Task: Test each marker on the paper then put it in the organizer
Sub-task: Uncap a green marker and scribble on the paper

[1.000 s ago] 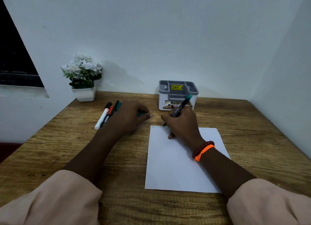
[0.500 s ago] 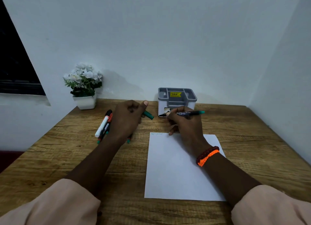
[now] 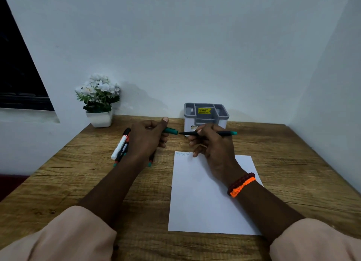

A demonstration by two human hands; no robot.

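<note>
Two hands are up over the desk (image 3: 293,172) on my head cam feed, both busy. The right hand (image 3: 213,143) has its fingers curled round a black marker (image 3: 189,133) with a teal end, held level, with its bare tip pointing left and the teal end sticking out to the right. The left hand (image 3: 148,139) pinches the teal cap (image 3: 171,131), open end facing the marker tip. Tip and cap sit just apart, pretty much lined up, not touching as far as I can see.

The paper (image 3: 205,202) lies flat on the desk's near-right part, its near edge close to the desk's near edge. There's a small teal zigzag scribble (image 3: 182,154) at its far-left corner, right next to the right hand's lower fingers.

The grey organizer (image 3: 206,112) stands at the far edge of the desk against the wall, behind the right hand, yellow sticker inside. I can't see any markers in its compartments from here.

A bunch of other markers (image 3: 121,147) lie on the desk left of the paper, partly under the left wrist: a white one with a black cap on the outside, darker ones beside it, teal ends poking out toward me. Can't count them properly.

A white potted plant (image 3: 99,102) sits at the desk's far-left corner. The right wrist wears an orange and dark red bracelet (image 3: 241,184).
</note>
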